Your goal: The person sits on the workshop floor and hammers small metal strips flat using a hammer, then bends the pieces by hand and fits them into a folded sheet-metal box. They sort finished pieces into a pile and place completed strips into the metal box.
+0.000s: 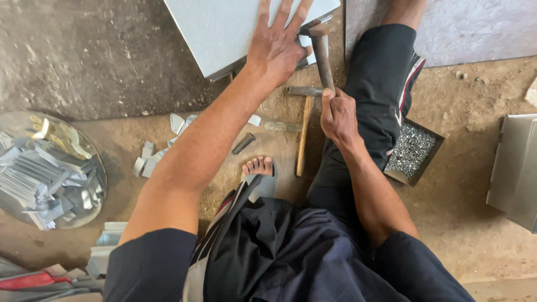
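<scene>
Left hand (277, 47): fingers spread flat, pinning the metal sheet (224, 28). Right hand (337, 114): fingers closed around the hammer (323, 56), head at the sheet's 3 o'clock edge. Best kept pinned firmly, blows short.

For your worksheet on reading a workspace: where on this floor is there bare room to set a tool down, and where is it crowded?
Bare ground lies between the tray of small fasteners and the metal box at right, and above the round pan of metal pieces at upper left. It is crowded around the left hand, right hand, hammer and scattered offcuts.
</scene>
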A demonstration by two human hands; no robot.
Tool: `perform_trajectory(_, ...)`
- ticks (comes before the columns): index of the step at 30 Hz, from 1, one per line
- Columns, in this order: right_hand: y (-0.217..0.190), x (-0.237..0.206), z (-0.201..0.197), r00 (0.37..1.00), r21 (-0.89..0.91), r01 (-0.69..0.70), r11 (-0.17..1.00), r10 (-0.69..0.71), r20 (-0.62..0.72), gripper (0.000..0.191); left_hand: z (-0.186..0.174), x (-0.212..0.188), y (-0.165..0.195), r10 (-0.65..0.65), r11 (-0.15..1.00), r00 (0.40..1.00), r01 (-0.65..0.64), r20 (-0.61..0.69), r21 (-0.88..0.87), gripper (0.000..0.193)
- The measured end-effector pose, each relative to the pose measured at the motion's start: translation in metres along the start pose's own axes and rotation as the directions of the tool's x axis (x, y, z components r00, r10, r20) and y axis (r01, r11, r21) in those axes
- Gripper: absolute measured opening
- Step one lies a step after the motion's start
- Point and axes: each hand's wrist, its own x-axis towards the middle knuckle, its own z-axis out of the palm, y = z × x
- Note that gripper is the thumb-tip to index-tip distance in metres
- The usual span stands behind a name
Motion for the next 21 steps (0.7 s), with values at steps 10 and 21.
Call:
perform_trajectory(10,0.005,0.000,0.001,0.999,0.061,-0.023,0.998,0.025,-0.032,0.042,0.003,0.003,-0.002,0.017,0.999,0.987,-0.011,-0.158,0.038,0.032)
perform_trajectory(21,0.010,0.004,0.005,1.000,-0.037,0.007,0.999,-0.007,0.012,0.046,-0.003,0.003,-0.003,-0.003,0.998,0.997,-0.003,-0.080,-0.070,0.024)
